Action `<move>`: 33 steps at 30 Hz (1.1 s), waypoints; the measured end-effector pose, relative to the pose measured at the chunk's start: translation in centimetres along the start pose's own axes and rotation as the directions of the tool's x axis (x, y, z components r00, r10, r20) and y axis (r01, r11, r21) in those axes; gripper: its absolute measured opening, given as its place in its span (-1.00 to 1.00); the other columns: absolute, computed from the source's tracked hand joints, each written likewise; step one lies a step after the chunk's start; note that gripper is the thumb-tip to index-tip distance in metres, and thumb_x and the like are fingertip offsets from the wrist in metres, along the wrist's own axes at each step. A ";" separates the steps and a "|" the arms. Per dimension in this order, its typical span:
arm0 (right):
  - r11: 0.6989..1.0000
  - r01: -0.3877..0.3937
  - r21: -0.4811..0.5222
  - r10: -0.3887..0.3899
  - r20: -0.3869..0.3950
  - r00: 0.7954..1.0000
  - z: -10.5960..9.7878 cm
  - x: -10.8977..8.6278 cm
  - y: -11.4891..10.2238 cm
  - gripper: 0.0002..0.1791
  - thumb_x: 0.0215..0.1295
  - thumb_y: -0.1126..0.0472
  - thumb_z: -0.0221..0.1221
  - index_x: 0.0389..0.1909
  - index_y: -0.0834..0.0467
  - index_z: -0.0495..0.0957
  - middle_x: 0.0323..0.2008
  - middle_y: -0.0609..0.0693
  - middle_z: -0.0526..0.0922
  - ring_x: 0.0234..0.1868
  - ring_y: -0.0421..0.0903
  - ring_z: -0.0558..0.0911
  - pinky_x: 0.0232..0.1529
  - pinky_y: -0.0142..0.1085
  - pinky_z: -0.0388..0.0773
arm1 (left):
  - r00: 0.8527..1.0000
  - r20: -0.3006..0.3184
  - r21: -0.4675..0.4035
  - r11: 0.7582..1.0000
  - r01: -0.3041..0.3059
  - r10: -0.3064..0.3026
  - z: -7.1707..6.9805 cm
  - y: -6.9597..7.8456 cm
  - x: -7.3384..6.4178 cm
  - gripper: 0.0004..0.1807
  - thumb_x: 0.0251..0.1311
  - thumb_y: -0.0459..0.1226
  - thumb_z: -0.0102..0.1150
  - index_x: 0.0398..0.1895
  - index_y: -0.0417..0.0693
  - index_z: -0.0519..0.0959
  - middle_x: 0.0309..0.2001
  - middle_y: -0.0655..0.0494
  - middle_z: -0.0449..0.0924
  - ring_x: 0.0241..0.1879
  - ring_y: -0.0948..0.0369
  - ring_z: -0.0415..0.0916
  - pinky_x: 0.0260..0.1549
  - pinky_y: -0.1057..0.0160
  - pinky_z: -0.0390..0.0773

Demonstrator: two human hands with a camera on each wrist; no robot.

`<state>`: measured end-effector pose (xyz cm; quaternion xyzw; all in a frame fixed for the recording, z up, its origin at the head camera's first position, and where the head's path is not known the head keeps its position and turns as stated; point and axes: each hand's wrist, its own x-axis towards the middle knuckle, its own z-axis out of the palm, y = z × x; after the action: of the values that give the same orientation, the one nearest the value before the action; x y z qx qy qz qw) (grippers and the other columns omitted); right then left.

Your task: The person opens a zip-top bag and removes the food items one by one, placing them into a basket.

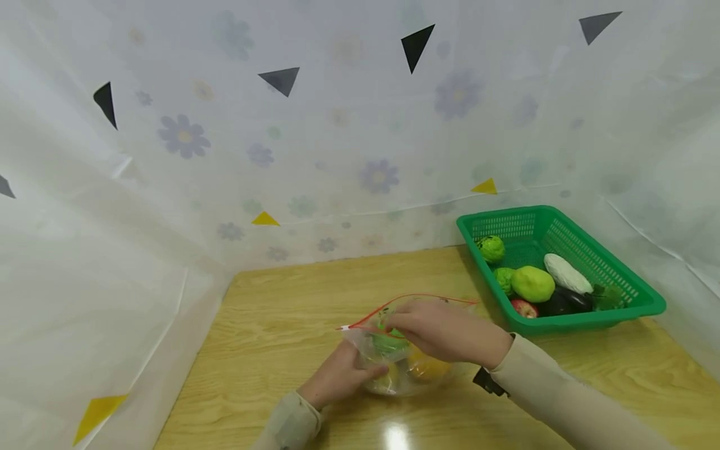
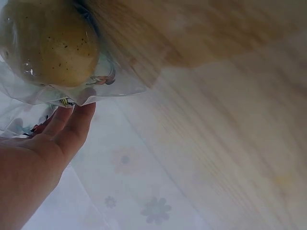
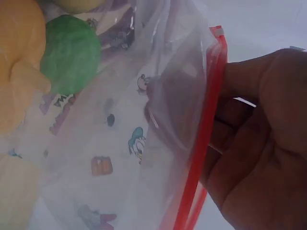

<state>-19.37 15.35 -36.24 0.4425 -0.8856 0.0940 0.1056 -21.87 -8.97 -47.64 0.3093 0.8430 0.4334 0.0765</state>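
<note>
A clear zip bag with a red zip edge and cartoon prints sits on the table near the front. Through its plastic show a yellow potato-like item, a round green item and an orange item. My left hand holds the bag's left side, thumb in front; in the left wrist view its fingers touch the plastic below the potato-like item. At the bag's mouth, my right hand pinches the red edge. Some of its fingertips are hidden or blurred by the plastic.
At the right stands a green basket with several fruits and vegetables, including a yellow-green fruit, a white vegetable, a dark eggplant and a red apple. White patterned sheeting walls the wooden table.
</note>
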 end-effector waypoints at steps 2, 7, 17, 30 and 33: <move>0.999 -0.024 0.033 0.021 0.083 0.996 0.4 0.4 0.3 -0.76 0.47 0.30 0.11 -0.01 -0.06 0.64 -0.08 -0.20 0.69 -0.04 -0.21 0.65 -0.02 -0.30 0.64 | 1.000 0.009 0.000 1.000 0.000 0.000 -0.1 0.0 0.0 -0.32 0.20 0.12 0.34 0.36 0.29 0.34 0.32 0.28 0.44 0.32 0.20 0.39 0.34 -0.03 0.39; 0.999 -0.040 -0.013 0.041 0.212 0.976 1.2 1.1 0.7 -0.64 0.37 0.34 0.18 0.13 0.00 0.62 0.09 -0.12 0.66 0.13 -0.12 0.61 0.12 -0.24 0.62 | 1.000 0.030 -0.001 1.000 -0.006 0.006 -0.2 0.1 0.1 -0.25 0.20 0.15 0.33 0.44 0.29 0.32 0.48 0.31 0.26 0.40 0.24 0.29 0.38 0.01 0.36; 0.984 -0.174 0.028 0.154 0.341 0.927 2.3 1.4 1.4 -0.53 0.32 0.35 0.19 0.24 0.05 0.56 0.20 -0.02 0.61 0.20 -0.05 0.59 0.14 -0.18 0.61 | 0.999 0.050 0.016 1.000 -0.001 0.000 -0.3 0.0 0.0 -0.19 0.18 0.14 0.36 0.48 0.30 0.25 0.54 0.38 0.07 0.47 0.14 0.20 0.38 -0.05 0.36; 0.946 -0.311 0.088 0.247 0.425 0.871 3.4 2.2 1.9 -0.58 0.27 0.21 0.32 0.15 -0.05 0.58 -0.16 -0.08 0.66 -0.29 -0.23 0.52 -0.25 -0.33 0.54 | 1.000 0.029 0.018 1.000 -0.002 0.002 -0.1 -0.1 -0.1 -0.07 0.17 0.01 0.42 0.54 0.42 0.09 0.50 0.28 0.13 0.41 0.15 0.27 0.30 -0.02 0.43; 0.946 -0.317 0.075 0.256 0.427 0.867 4.1 2.3 2.1 -0.59 0.26 0.15 0.35 0.14 -0.05 0.59 -0.23 -0.10 0.65 -0.30 -0.23 0.52 -0.26 -0.32 0.53 | 1.000 0.027 0.028 1.000 -0.004 0.003 -0.1 0.0 -0.1 -0.07 0.18 -0.02 0.43 0.54 0.42 0.08 0.49 0.27 0.16 0.39 0.17 0.29 0.28 0.00 0.45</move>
<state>-22.85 13.74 -39.70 0.3221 -0.9346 0.0764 -0.1303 -21.81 -9.07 -47.63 0.3176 0.8472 0.4177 0.0828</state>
